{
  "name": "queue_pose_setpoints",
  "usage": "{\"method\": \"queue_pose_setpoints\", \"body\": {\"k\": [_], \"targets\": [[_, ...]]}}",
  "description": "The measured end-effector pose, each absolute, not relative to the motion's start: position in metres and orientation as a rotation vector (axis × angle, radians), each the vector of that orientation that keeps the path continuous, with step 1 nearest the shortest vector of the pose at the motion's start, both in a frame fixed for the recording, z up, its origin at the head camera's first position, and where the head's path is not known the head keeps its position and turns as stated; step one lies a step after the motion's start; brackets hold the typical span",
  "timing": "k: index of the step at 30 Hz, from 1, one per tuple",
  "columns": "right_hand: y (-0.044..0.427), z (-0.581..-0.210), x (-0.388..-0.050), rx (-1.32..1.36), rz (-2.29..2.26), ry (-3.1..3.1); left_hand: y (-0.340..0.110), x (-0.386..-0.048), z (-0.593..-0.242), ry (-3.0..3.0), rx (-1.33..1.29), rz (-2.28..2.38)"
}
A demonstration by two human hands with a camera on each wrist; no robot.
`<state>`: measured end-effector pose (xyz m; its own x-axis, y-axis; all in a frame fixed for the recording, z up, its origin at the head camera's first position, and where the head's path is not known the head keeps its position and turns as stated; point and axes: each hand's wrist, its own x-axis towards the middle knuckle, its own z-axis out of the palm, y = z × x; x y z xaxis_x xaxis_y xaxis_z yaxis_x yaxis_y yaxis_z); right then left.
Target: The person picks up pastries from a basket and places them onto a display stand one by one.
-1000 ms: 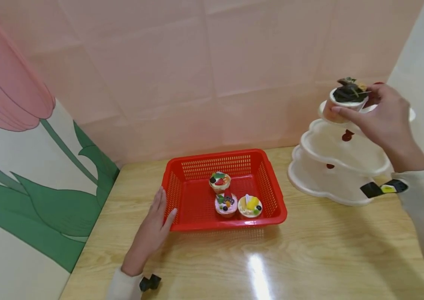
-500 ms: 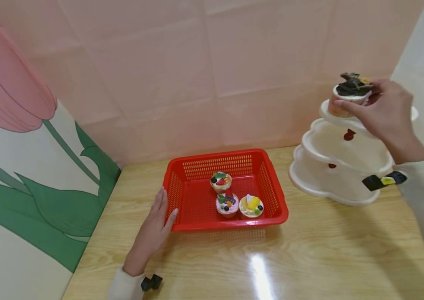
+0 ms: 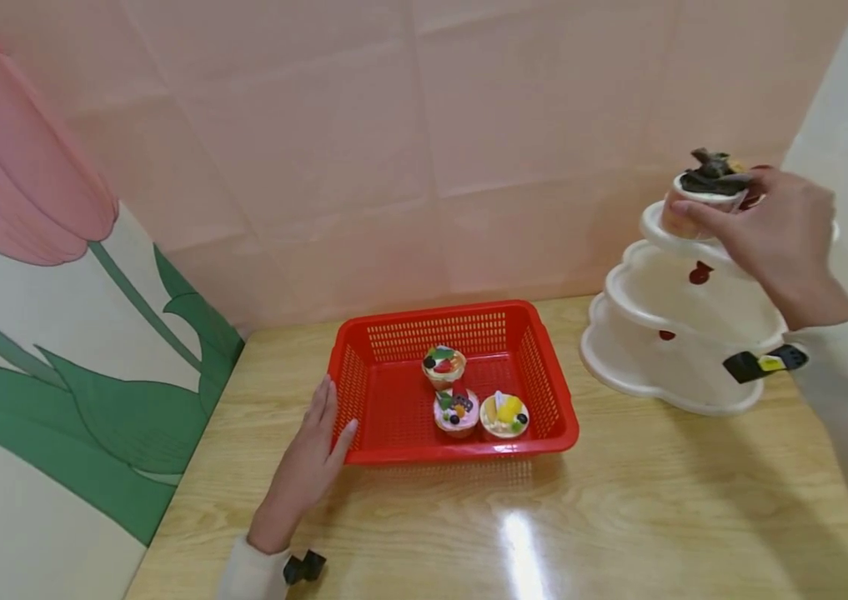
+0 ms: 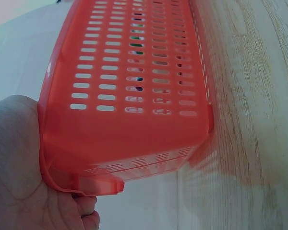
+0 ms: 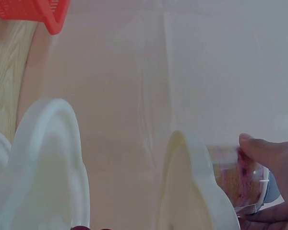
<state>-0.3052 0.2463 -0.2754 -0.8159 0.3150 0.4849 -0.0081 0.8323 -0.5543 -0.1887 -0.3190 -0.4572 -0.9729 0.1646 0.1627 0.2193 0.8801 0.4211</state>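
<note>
At the upper right in the head view, my right hand (image 3: 791, 237) holds a cupcake in a clear cup (image 3: 704, 196), thumb in front and fingers behind. Dark frosting tops it. The right wrist view shows the layered cake in the cup (image 5: 235, 179), its base at the top tier of a white tiered stand (image 3: 694, 296). My left hand (image 3: 303, 462) rests on the left rim of a red plastic basket (image 3: 454, 454), fingers fairly straight, thumb near the front corner. Inside the basket stand three fruit-topped cupcakes: one white (image 3: 444, 367), one pink (image 3: 457, 412), one with yellow fruit (image 3: 504, 415).
The stand's scalloped lower tiers stick out toward the basket, with a strip of wooden table (image 3: 619, 467) between. A pink backdrop (image 3: 318, 167) rises behind the table. A tulip-printed panel (image 3: 93, 375) borders the left side.
My right hand has moved slightly right with the cupcake, which now sits at the top tier's near-left part. The left hand and basket stay in place; the head view shifts slightly.
</note>
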Motion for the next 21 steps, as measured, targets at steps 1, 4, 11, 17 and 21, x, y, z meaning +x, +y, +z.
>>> {"method": "queue_pose_setpoints", "body": {"k": [1, 4, 11, 17, 21], "targets": [[0.2446, -0.2754, -0.3052, -0.239, 0.708, -2.438, -0.3193, -0.1882, -0.4570, -2.929, -0.296, -0.676], [0.2403, -0.2766, -0.3043, -0.268, 0.640, -2.452, -0.3205, -0.1870, -0.4570, -2.934, -0.287, -0.670], [0.2373, -0.2752, -0.3044, -0.332, 0.575, -2.570, -0.3220, -0.1875, -0.4581, -2.913, -0.297, -0.655], [0.2370, -0.2791, -0.3044, -0.323, 0.599, -2.607, -0.3220, -0.1884, -0.4609, -2.910, -0.298, -0.652], [0.2348, -0.2808, -0.3045, -0.319, 0.634, -2.589, -0.3223, -0.1891, -0.4625, -2.900, -0.295, -0.651]]}}
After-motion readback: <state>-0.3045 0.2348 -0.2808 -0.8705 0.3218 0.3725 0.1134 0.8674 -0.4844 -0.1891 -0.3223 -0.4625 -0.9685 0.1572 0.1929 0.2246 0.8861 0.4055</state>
